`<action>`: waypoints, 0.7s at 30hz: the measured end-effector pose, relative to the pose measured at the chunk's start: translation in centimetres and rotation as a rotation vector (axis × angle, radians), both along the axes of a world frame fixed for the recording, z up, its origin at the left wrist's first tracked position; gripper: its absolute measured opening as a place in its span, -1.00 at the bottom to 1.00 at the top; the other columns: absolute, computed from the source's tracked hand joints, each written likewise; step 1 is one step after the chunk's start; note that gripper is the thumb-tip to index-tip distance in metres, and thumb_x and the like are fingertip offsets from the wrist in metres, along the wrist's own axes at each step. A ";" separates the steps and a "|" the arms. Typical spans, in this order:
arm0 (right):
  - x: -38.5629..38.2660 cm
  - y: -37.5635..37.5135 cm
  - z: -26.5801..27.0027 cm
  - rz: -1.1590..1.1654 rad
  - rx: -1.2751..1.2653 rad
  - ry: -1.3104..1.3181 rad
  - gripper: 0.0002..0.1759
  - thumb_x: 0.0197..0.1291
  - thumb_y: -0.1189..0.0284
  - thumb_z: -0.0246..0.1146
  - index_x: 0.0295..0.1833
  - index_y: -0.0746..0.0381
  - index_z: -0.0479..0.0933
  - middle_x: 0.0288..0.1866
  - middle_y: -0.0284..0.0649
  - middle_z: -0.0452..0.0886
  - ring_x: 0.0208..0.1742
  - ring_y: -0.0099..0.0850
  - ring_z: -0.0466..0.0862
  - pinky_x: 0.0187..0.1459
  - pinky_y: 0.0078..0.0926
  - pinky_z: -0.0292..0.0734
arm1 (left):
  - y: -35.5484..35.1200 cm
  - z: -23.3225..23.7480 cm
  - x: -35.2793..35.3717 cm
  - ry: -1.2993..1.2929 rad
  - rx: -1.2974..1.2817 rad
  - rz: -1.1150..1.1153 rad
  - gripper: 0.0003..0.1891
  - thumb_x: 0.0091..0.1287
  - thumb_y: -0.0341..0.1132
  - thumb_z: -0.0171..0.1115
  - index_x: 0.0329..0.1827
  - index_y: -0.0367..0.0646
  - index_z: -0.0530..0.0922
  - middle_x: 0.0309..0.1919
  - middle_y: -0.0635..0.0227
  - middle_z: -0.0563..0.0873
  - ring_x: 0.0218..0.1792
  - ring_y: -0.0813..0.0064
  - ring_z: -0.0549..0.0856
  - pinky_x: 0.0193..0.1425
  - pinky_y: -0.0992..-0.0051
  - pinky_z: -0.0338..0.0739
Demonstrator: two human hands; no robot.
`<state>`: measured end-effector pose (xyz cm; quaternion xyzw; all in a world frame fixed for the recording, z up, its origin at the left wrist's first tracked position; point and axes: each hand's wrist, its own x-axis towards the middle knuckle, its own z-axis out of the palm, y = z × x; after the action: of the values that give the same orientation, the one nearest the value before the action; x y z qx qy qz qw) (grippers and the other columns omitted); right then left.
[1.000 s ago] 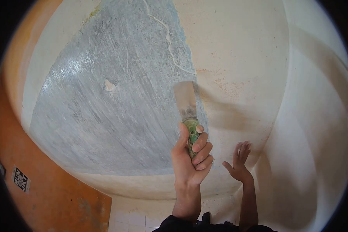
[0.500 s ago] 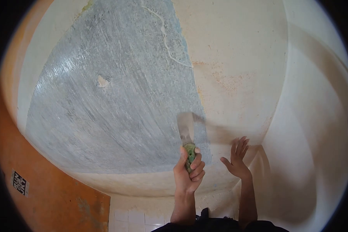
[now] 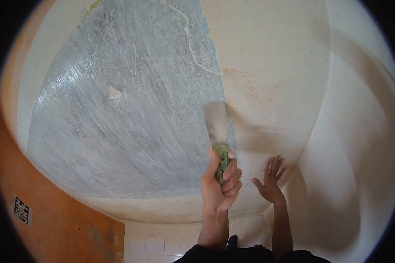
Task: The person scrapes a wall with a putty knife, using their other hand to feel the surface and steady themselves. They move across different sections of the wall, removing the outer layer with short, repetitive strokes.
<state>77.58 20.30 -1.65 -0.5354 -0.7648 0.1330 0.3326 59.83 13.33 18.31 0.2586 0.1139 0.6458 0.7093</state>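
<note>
My left hand [image 3: 221,188] is closed around the green handle of a putty knife [image 3: 217,122], thumb along one side and fingers curled on the other. Its wide metal blade points upward and is blurred by motion. The blade lies over the right border of a grey-blue patch [image 3: 131,131] on the cream wall [image 3: 272,52]; whether it touches the surface is hard to tell. To the right, my right hand [image 3: 271,182] has its fingers spread, back towards me, and appears to rest against the wall near the corner. It holds nothing.
A raised white line [image 3: 190,41] winds down the upper patch, and a pale chipped spot [image 3: 114,92] lies left of it. An orange wall [image 3: 66,219] with a black-and-white sticker [image 3: 22,211] stands at left. White tiles [image 3: 151,252] show below.
My left hand has moved the putty knife upward and slightly right along the patch's border. My right hand stays nearly in place, its fingers a little more spread.
</note>
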 end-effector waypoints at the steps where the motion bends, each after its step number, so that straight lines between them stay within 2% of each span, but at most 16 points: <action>1: -0.2 0.1 -0.3 0.001 -0.003 -0.003 0.13 0.44 -0.13 0.06 0.63 0.37 -0.44 0.63 0.33 -0.65 0.59 0.31 -0.70 0.39 0.48 -0.79 | -0.2 0.3 0.1 -0.003 -0.003 0.001 -0.50 0.61 0.15 -0.13 0.00 -0.15 0.50 -0.58 0.58 0.32 -0.73 0.76 0.14 -0.75 0.71 -0.01; 5: 0.0 0.1 -0.8 0.000 0.039 0.019 0.13 0.43 -0.11 0.09 0.63 0.36 -0.45 0.63 0.33 -0.65 0.60 0.31 -0.70 0.39 0.47 -0.79 | -0.8 -1.1 0.5 -0.045 -0.070 0.026 -0.52 0.61 0.14 -0.12 0.00 -0.14 0.50 -0.59 0.58 0.31 -0.73 0.77 0.13 -0.76 0.71 -0.02; 10: -0.1 -0.1 -0.7 0.004 0.022 0.014 0.14 0.42 -0.11 0.10 0.64 0.34 -0.44 0.64 0.29 -0.63 0.61 0.29 -0.67 0.40 0.47 -0.78 | 0.2 0.9 0.8 0.006 -0.050 0.073 -0.52 0.61 0.15 -0.10 -0.02 -0.12 0.50 -0.59 0.59 0.32 -0.73 0.78 0.13 -0.75 0.71 -0.02; 12: -0.5 -0.4 0.0 -0.064 0.089 0.025 0.13 0.38 -0.14 0.14 0.67 0.28 -0.34 0.68 0.23 -0.57 0.65 0.26 -0.58 0.41 0.47 -0.73 | 0.5 1.0 1.0 0.028 0.001 0.086 -0.51 0.60 0.16 -0.11 -0.01 -0.12 0.50 -0.59 0.59 0.33 -0.73 0.77 0.13 -0.75 0.70 -0.01; 17: -0.6 -0.7 -0.9 -0.185 0.098 -0.084 0.16 0.25 -0.23 0.22 0.68 0.18 -0.17 0.71 0.17 -0.47 0.68 0.21 -0.46 0.43 0.51 -0.63 | -1.7 -7.3 -0.6 -0.005 -0.121 0.118 -0.50 0.61 0.17 -0.13 0.00 -0.13 0.50 -0.58 0.59 0.34 -0.73 0.77 0.12 -0.75 0.70 -0.02; 19: -1.0 0.3 -1.9 -0.214 0.116 -0.080 0.18 0.20 -0.25 0.25 0.68 0.16 -0.13 0.71 0.16 -0.45 0.69 0.19 -0.44 0.43 0.53 -0.60 | -1.8 -7.3 -1.1 -0.021 -0.133 0.086 -0.49 0.61 0.16 -0.13 0.00 -0.14 0.50 -0.58 0.59 0.34 -0.73 0.76 0.11 -0.75 0.70 -0.02; 21: -1.3 0.7 -2.8 -0.211 0.260 -0.040 0.29 0.11 -0.26 0.33 0.69 0.17 -0.19 0.70 0.22 -0.46 0.67 0.27 -0.46 0.41 0.57 -0.57 | -1.7 -6.4 -1.5 -0.022 -0.113 0.069 -0.49 0.61 0.16 -0.14 0.01 -0.16 0.50 -0.58 0.58 0.34 -0.73 0.76 0.12 -0.77 0.70 -0.03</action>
<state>76.26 21.04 -4.48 -0.5678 -0.7217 -0.0134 0.3957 58.30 11.63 11.88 0.2070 0.1514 0.6652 0.7012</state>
